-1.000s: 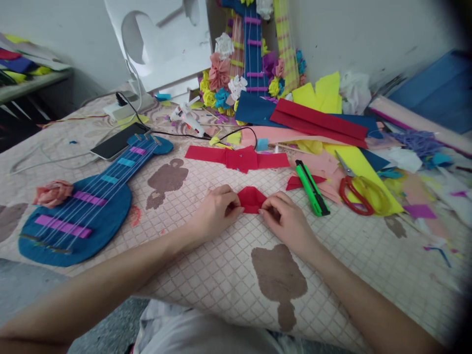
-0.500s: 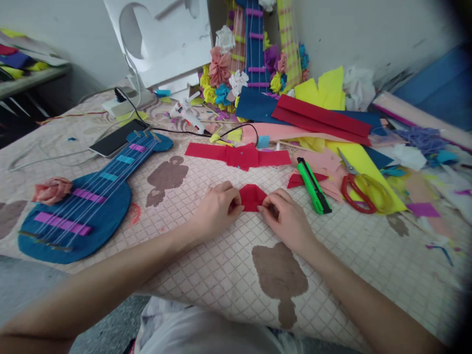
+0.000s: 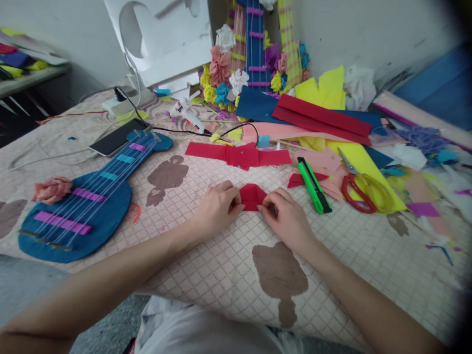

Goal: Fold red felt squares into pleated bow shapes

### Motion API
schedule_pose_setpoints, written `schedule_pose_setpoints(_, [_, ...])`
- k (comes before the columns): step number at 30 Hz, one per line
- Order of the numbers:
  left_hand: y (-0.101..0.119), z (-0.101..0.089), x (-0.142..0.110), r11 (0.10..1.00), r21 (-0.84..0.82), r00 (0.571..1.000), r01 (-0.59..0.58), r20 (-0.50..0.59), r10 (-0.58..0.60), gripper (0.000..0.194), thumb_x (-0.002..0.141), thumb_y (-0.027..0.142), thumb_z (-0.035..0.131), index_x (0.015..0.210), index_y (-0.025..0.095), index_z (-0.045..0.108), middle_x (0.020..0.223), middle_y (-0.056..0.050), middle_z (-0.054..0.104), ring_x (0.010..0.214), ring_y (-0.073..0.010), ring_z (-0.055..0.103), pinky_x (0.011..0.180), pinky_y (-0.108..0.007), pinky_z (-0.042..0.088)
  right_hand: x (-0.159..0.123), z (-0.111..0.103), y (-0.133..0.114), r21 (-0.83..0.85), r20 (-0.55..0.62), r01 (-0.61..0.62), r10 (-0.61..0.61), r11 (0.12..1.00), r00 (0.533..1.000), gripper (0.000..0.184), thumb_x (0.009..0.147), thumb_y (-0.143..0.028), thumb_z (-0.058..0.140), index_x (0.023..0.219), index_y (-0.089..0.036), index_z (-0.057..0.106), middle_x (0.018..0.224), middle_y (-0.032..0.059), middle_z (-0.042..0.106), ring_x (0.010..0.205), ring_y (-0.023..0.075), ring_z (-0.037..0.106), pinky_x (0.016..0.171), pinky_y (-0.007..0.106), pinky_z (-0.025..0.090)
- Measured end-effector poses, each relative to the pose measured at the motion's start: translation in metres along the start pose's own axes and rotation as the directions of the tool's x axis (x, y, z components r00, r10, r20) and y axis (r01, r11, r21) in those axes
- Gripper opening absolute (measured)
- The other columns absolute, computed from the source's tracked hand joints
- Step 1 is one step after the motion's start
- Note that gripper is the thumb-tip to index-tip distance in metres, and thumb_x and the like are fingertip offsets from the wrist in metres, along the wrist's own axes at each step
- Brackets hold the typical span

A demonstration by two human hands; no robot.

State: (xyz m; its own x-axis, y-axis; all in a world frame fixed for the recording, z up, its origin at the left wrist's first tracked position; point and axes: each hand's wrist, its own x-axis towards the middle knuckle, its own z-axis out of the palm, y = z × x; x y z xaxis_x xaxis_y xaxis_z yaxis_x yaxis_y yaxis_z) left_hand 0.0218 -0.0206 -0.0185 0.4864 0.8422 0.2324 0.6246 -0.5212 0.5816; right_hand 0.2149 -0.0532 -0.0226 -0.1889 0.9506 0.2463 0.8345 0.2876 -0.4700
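A small piece of red crepe paper (image 3: pixel 252 197), its upper corners slanting, lies between my hands on the patterned tablecloth (image 3: pixel 217 265). My left hand (image 3: pixel 221 204) pinches its left edge, thumb against curled fingers. At the lower right corner, my right hand (image 3: pixel 285 214) grips it with thumb and forefinger. Just beyond lies a red paper strip (image 3: pixel 241 155) with a wider folded middle. A green utility knife (image 3: pixel 314 186) rests right of my right hand, partly over a red scrap (image 3: pixel 295 180).
Left lies a blue toy guitar (image 3: pixel 88 196) with a pink paper rose (image 3: pixel 53 190). Scissors (image 3: pixel 359 191) sit among paper scraps on the right. A glue gun (image 3: pixel 189 115), a phone (image 3: pixel 118 137) and a power strip (image 3: pixel 127 101) with cables are farther back. Decorated guitars (image 3: pixel 256 59) lean at the wall.
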Motion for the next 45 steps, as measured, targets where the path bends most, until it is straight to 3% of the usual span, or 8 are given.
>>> schedule_pose_setpoints(7, [-0.001, 0.0, -0.001, 0.998, -0.061, 1.0, 0.021, -0.015, -0.022, 0.009, 0.074, 0.007, 0.057, 0.076, 0.015, 0.055, 0.083, -0.003, 0.055, 0.075, -0.0143, 0.052, 0.066, -0.028, 0.043, -0.001, 0.0, 0.002, 0.007, 0.003, 0.014, -0.014, 1.0, 1.0, 0.011, 0.081, -0.015, 0.055, 0.075, -0.021, 0.047, 0.079, 0.0004, 0.05, 0.069, 0.0148, 0.052, 0.061, 0.028, 0.039])
schedule_pose_setpoints(13, [-0.006, -0.002, -0.001, 0.989, -0.144, 0.999, -0.012, 0.034, 0.017, 0.025, 0.076, 0.003, 0.051, 0.087, 0.02, 0.066, 0.091, -0.003, 0.057, 0.084, -0.0148, 0.054, 0.076, -0.03, 0.045, 0.0, -0.005, 0.0, 0.07, 0.061, 0.021, -0.025, 0.997, 0.998, 0.015, 0.082, -0.008, 0.048, 0.086, -0.022, 0.054, 0.089, 0.0013, 0.055, 0.077, 0.0151, 0.056, 0.067, 0.029, 0.041])
schedule_pose_setpoints(20, [0.004, 0.0, 0.002, 0.999, 0.011, 0.998, 0.041, 0.044, -0.041, 0.014, 0.086, 0.026, 0.054, 0.086, 0.017, 0.064, 0.088, -0.005, 0.058, 0.082, -0.0183, 0.055, 0.077, -0.036, 0.044, 0.001, -0.001, -0.002, 0.024, 0.031, -0.011, 0.01, 1.0, 0.999, 0.003, 0.081, -0.019, 0.055, 0.084, -0.021, 0.054, 0.087, 0.0022, 0.057, 0.075, 0.0163, 0.058, 0.062, 0.029, 0.042])
schedule_pose_setpoints(23, [0.007, 0.004, 0.002, 0.993, 0.1, 0.998, 0.056, 0.023, -0.059, 0.008, 0.083, 0.025, 0.058, 0.085, 0.017, 0.061, 0.09, -0.005, 0.057, 0.087, -0.0211, 0.054, 0.08, -0.039, 0.043, 0.001, 0.001, -0.002, -0.026, 0.016, 0.005, -0.005, 1.0, 1.0, 0.004, 0.082, -0.023, 0.057, 0.083, -0.022, 0.054, 0.088, 0.0025, 0.058, 0.074, 0.0171, 0.058, 0.06, 0.029, 0.04])
schedule_pose_setpoints(30, [-0.011, -0.005, 0.001, 0.988, -0.146, 0.999, 0.045, 0.016, -0.043, 0.015, 0.071, 0.007, 0.059, 0.083, 0.016, 0.058, 0.09, -0.003, 0.053, 0.076, -0.0128, 0.052, 0.07, -0.028, 0.046, 0.0, -0.004, 0.003, 0.102, 0.028, 0.015, -0.018, 0.995, 0.999, 0.012, 0.079, -0.011, 0.052, 0.084, -0.022, 0.052, 0.085, 0.0012, 0.055, 0.07, 0.0144, 0.054, 0.062, 0.029, 0.042])
schedule_pose_setpoints(36, [-0.017, -0.007, 0.004, 0.969, -0.229, 0.992, 0.094, -0.061, -0.111, 0.015, 0.08, 0.021, 0.059, 0.093, 0.016, 0.055, 0.096, -0.005, 0.055, 0.073, -0.0106, 0.052, 0.065, -0.025, 0.047, 0.0, -0.008, 0.004, 0.219, -0.057, 0.033, -0.021, 0.975, 0.998, 0.008, 0.081, -0.014, 0.052, 0.084, -0.021, 0.052, 0.081, 0.0014, 0.056, 0.069, 0.0139, 0.053, 0.061, 0.027, 0.042])
schedule_pose_setpoints(40, [-0.009, -0.002, 0.003, 0.986, -0.15, 0.988, 0.075, -0.125, -0.094, 0.03, 0.078, 0.035, 0.065, 0.099, 0.016, 0.054, 0.101, -0.007, 0.054, 0.08, -0.0147, 0.053, 0.073, -0.032, 0.049, 0.0, -0.003, 0.003, 0.208, -0.063, 0.026, -0.013, 0.978, 0.998, 0.006, 0.083, -0.022, 0.056, 0.087, -0.022, 0.051, 0.082, 0.0017, 0.057, 0.071, 0.0151, 0.056, 0.064, 0.028, 0.045])
schedule_pose_setpoints(45, [-0.003, 0.003, 0.001, 0.998, -0.037, 0.994, 0.045, -0.1, -0.049, 0.032, 0.071, 0.014, 0.064, 0.1, 0.016, 0.051, 0.103, -0.008, 0.053, 0.098, -0.021, 0.052, 0.084, -0.039, 0.047, -0.001, 0.0, 0.003, 0.122, -0.036, 0.008, -0.004, 0.992, 0.999, 0.013, 0.078, -0.016, 0.056, 0.087, -0.022, 0.049, 0.084, 0.0017, 0.056, 0.069, 0.015, 0.056, 0.061, 0.028, 0.044])
